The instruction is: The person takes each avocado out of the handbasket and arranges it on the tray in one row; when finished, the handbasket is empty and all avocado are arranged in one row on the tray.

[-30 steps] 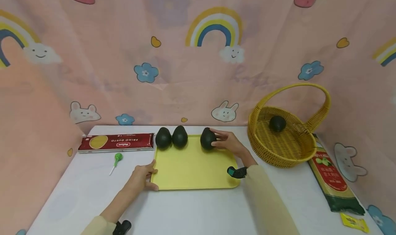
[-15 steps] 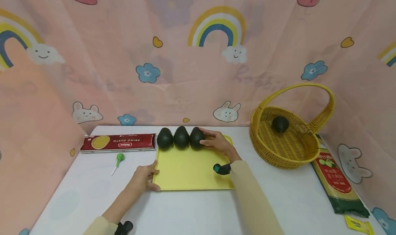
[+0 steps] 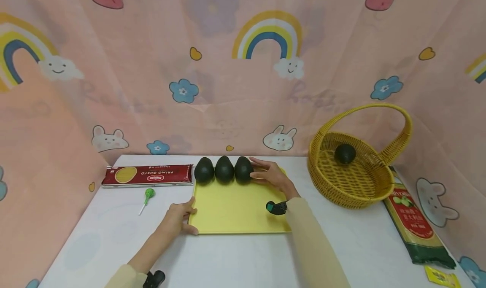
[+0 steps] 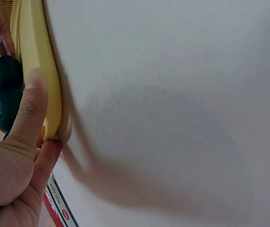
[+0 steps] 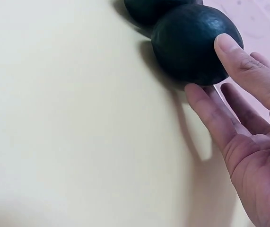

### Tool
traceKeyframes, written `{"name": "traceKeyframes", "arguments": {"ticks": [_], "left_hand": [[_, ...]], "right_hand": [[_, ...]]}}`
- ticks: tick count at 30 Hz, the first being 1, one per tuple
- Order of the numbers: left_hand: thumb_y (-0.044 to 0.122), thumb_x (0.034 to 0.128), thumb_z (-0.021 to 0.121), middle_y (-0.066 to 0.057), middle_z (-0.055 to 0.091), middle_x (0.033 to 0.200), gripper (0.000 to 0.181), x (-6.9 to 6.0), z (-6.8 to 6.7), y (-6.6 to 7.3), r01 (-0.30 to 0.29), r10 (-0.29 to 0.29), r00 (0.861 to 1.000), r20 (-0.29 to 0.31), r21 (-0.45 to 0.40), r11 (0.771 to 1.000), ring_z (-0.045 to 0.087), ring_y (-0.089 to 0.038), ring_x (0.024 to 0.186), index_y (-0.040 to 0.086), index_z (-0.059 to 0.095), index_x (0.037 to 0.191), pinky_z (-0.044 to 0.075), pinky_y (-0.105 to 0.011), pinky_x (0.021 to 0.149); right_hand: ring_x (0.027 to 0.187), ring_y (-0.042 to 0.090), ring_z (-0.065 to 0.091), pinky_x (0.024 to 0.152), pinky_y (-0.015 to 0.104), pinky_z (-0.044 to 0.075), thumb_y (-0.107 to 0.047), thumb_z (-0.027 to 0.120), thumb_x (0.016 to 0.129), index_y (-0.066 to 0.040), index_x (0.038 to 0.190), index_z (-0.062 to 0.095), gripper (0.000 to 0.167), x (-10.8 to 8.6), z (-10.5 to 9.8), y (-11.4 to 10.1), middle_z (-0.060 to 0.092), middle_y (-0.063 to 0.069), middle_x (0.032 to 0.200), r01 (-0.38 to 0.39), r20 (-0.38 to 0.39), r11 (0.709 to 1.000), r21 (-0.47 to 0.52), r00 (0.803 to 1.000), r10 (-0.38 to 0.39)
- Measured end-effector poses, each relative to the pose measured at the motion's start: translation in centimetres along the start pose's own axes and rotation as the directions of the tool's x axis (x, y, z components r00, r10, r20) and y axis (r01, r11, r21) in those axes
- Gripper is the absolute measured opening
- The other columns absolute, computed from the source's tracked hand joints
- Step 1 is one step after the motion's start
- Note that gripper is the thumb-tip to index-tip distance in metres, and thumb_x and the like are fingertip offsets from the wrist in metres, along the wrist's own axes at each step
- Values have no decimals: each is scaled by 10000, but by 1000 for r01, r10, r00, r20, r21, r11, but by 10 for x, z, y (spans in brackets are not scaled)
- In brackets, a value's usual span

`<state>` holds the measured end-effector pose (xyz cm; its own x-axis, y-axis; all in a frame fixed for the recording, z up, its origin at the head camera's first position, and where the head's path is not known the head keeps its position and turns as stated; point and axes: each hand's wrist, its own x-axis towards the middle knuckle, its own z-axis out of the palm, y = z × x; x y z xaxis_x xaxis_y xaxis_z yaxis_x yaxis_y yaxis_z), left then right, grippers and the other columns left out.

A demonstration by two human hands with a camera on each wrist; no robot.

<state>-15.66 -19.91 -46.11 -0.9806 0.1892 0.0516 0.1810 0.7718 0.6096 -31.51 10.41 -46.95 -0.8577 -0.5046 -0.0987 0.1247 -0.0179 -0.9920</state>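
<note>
Three dark green avocados stand upright in a row along the back rim of a yellow tray (image 3: 235,212): left avocado (image 3: 204,170), middle avocado (image 3: 224,170), right avocado (image 3: 243,170). My right hand (image 3: 271,175) is beside the right avocado. In the right wrist view, its thumb overlaps that avocado (image 5: 191,42), while the other fingers lie loosely spread at its side. At the front left corner my left hand (image 3: 176,218) holds the tray's edge. The left wrist view shows its thumb across the tray rim (image 4: 52,90) and its fingers at the corner.
A yellow wicker basket (image 3: 353,195) with another avocado (image 3: 345,153) in it stands at right. Beneath its edge lies a spaghetti bag (image 3: 415,220), near a yellow wrapped sweet (image 3: 442,276). A red spaghetti pack (image 3: 148,175) and a green lollipop (image 3: 149,193) lie at left.
My right hand has brought the right avocado leftward along the tray until it stands beside the middle one. Since then the hand has shifted slightly right, loosening its hold. The left hand stays at the tray.
</note>
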Motion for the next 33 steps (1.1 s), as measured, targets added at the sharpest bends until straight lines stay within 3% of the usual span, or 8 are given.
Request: {"name": "traceKeyframes", "arguments": {"ticks": [7, 11, 18, 21, 25, 28, 31, 33], "left_hand": [[95, 483, 899, -251, 536, 1301, 655, 1, 2, 1, 28, -28, 999, 17, 19, 999, 645, -345, 1028, -118, 667, 1057, 540, -393, 859], [99, 488, 901, -252, 527, 1312, 651, 0, -1, 1, 53, -53, 998, 28, 21, 998, 647, -343, 1025, -121, 668, 1054, 540, -399, 859], [117, 497, 899, -262, 528, 1301, 653, -2, -1, 0, 40, -41, 999, 36, 28, 999, 647, -353, 1020, -129, 665, 1055, 542, -405, 851], [108, 494, 899, -267, 524, 1298, 650, -1, 0, 0, 24, -24, 999, 30, 10, 1000, 650, -354, 1013, -136, 662, 1048, 544, -402, 845], [109, 500, 898, -271, 520, 1300, 651, -1, -1, 1, 21, -21, 999, 26, -5, 1000, 646, -357, 1022, -136, 658, 1052, 541, -401, 851], [122, 503, 895, -273, 519, 1302, 656, -1, -3, 2, 22, -22, 999, 28, -2, 1000, 644, -358, 1030, -135, 656, 1057, 541, -398, 852], [119, 493, 897, -278, 530, 1286, 651, -1, -2, 2, 4, -4, 1000, 17, 6, 1000, 650, -356, 1016, -135, 661, 1044, 545, -395, 842], [109, 485, 902, -288, 538, 1271, 639, -2, -1, 1, -25, 25, 1000, 5, 12, 1000, 654, -360, 1002, -137, 667, 1026, 549, -395, 832]], "right_hand": [[1274, 370, 461, 948, 436, 496, 66, 580, 914, -15, 1464, 348, 602, -10, -10, -4, 320, 250, 1497, 6, -43, 1000, -12, 999, -7], [1295, 391, 432, 950, 369, 504, 38, 580, 924, -10, 1463, 353, 587, -26, -16, -9, 322, 263, 1493, 31, -59, 998, -54, 998, -35], [1301, 280, 463, 945, 324, 507, -36, 615, 924, -29, 1460, 375, 587, -85, -44, -29, 341, 199, 1507, 78, 42, 984, -160, 997, -72], [1249, 180, 524, 939, 315, 513, -44, 620, 923, -31, 1439, 416, 556, -116, -67, -43, 450, 101, 1459, 131, 43, 976, -173, 991, -126], [1166, 94, 579, 928, 315, 513, 10, 518, 968, -66, 1427, 451, 470, -143, -107, -61, 571, -43, 1335, 237, -39, 970, -47, 970, -239], [1130, 67, 594, 913, 309, 518, 3, 464, 992, -108, 1429, 461, 451, -150, -136, -70, 566, -87, 1308, 263, -140, 964, 47, 957, -254], [1144, 35, 567, 913, 262, 519, -79, 487, 999, -111, 1475, 375, 490, -146, -158, -75, 420, 5, 1464, 181, -233, 983, 34, 958, -168], [1249, 75, 488, 910, 221, 514, -144, 502, 1001, -102, 1512, 270, 563, -140, -167, -76, 246, 72, 1563, 87, -270, 996, -13, 959, -88]]}}
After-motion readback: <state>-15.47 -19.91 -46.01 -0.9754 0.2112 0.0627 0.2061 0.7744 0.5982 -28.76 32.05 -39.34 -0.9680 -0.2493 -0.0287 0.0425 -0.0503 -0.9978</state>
